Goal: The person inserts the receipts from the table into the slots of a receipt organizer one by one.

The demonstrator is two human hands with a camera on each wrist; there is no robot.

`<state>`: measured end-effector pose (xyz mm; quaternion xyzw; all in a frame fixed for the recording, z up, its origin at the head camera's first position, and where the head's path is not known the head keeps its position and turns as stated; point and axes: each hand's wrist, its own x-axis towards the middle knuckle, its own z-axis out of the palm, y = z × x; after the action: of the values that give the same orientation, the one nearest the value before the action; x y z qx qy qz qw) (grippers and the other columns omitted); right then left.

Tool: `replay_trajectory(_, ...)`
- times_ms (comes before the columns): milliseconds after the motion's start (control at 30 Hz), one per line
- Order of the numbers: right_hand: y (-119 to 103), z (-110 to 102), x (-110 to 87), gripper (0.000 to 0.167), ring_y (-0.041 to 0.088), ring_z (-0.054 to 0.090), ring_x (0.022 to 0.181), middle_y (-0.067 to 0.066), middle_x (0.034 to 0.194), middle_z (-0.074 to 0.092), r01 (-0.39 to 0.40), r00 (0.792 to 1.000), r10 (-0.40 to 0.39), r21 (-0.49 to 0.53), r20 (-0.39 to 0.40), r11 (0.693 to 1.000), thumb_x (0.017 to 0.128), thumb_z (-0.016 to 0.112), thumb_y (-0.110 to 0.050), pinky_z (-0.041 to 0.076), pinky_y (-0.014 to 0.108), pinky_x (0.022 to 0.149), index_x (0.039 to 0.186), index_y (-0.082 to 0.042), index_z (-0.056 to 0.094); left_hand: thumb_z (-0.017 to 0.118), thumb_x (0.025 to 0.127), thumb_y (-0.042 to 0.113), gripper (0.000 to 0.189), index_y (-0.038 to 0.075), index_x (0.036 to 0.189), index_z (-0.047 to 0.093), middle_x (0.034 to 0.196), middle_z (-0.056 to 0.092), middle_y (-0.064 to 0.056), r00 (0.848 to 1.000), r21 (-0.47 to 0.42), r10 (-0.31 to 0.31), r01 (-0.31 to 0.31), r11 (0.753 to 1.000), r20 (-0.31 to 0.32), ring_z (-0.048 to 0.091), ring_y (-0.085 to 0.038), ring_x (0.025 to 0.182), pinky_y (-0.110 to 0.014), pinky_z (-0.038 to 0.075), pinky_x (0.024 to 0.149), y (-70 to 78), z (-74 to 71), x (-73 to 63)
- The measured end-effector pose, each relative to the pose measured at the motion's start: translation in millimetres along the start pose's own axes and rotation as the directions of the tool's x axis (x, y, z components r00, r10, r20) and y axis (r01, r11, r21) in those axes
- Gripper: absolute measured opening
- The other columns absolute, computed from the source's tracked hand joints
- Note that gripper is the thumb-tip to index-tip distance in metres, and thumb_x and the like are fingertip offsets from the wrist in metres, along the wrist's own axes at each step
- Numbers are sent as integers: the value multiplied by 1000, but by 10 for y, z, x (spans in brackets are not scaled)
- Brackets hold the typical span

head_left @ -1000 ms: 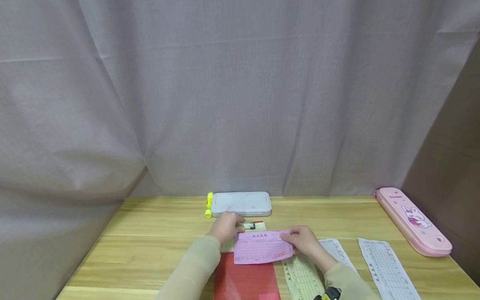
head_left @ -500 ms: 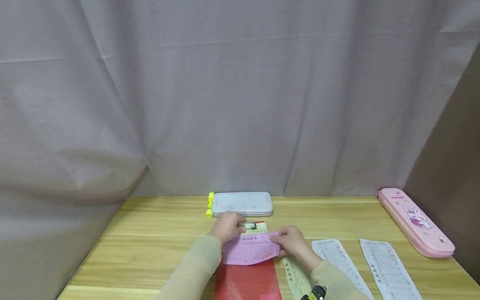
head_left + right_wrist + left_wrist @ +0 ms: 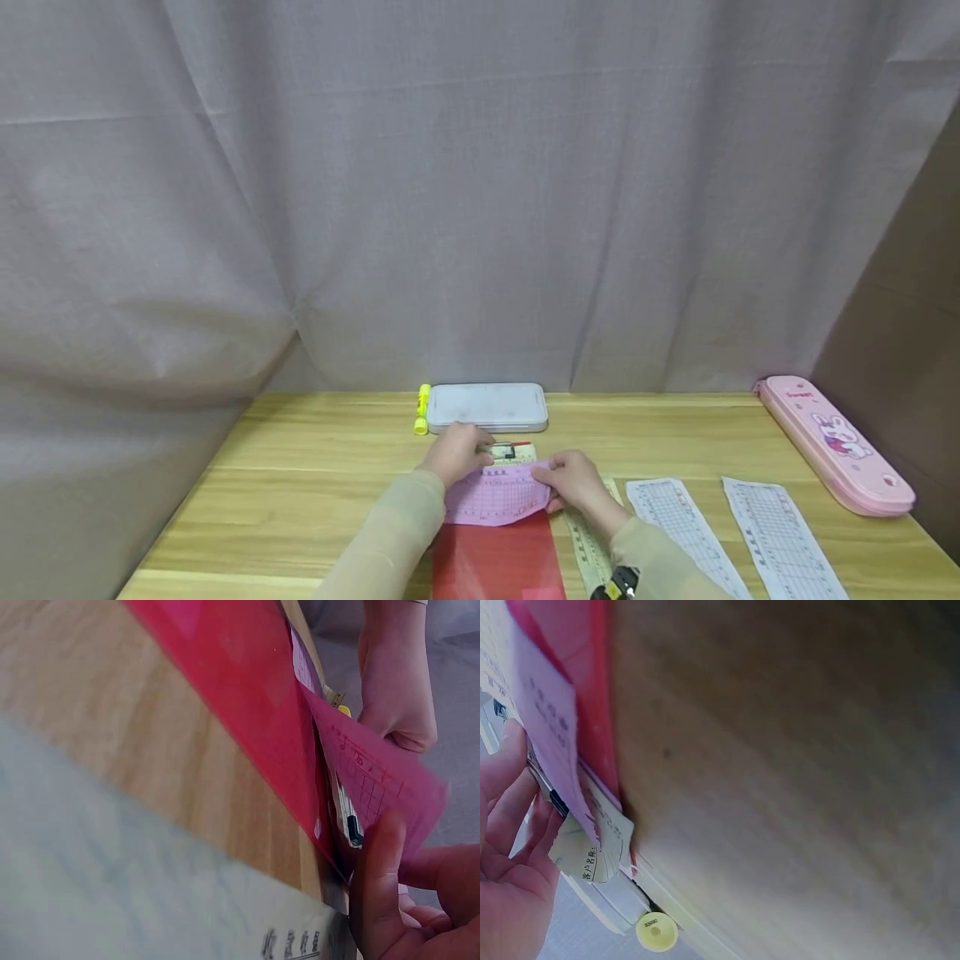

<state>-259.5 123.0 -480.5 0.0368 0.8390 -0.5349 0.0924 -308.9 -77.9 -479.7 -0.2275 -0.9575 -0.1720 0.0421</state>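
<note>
A red folder (image 3: 491, 558) lies at the table's front middle, with a metal clip (image 3: 501, 452) with a black end near its top and pale yellow printed paper under it. My left hand (image 3: 454, 454) pinches the clip between thumb and fingers, as the left wrist view shows. My right hand (image 3: 577, 483) pinches the right edge of a pink printed slip (image 3: 498, 496). The slip bows over the folder's upper part, its left end beside my left hand. In the right wrist view the pink slip (image 3: 375, 776) stands tilted above the clip; where its far edge ends is hidden.
A grey-white flat case (image 3: 487, 407) and a yellow glue stick (image 3: 422, 408) lie at the back. Right of the folder are a yellow slip (image 3: 588, 546) and two white slips, the nearer white slip (image 3: 682, 525) beside my right sleeve. A pink pencil case (image 3: 836, 442) lies far right.
My right hand has moved left, bringing the pink slip over the red folder towards the clip; the slip now bows. My left hand stays in place.
</note>
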Motion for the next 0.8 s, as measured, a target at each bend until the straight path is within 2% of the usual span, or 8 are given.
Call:
replay_trajectory(200, -12, 2, -18, 22, 13, 56, 47, 10, 69, 63, -29, 999, 29, 0, 37, 1000, 85, 68, -13, 53, 27, 45, 93, 7, 63, 77, 78, 24, 27, 14, 103, 74, 98, 73, 2, 1000, -3, -6, 6, 1000, 1, 67, -15, 92, -29, 53, 82, 3, -7, -6)
replay_trajectory(467, -14, 30, -13, 16, 10, 52, 41, 9, 63, 62, -39, 998, 37, 31, 51, 999, 83, 70, -11, 50, 22, 42, 81, 4, 62, 77, 78, 24, 27, 14, 103, 74, 98, 73, 2, 1000, -9, -15, 15, 1000, 2, 67, -15, 92, -29, 53, 82, -5, -11, -16)
replay_trajectory(600, -29, 49, 6, 17, 9, 50, 40, 8, 61, 60, -40, 999, 40, 14, 31, 999, 84, 69, -12, 49, 22, 41, 79, 2, 63, 77, 78, 24, 27, 15, 104, 74, 99, 73, 3, 999, -18, -36, 36, 999, 19, 67, -14, 92, -29, 53, 82, -2, -11, -18)
replay_trajectory(800, -35, 55, 13, 17, 9, 49, 38, 8, 57, 58, -39, 999, 39, 16, 0, 999, 84, 69, -11, 48, 22, 39, 76, 2, 61, 77, 79, 24, 28, 14, 104, 74, 99, 73, 3, 1000, -14, -19, 19, 1000, 12, 67, -14, 93, -28, 53, 83, 3, -6, -7)
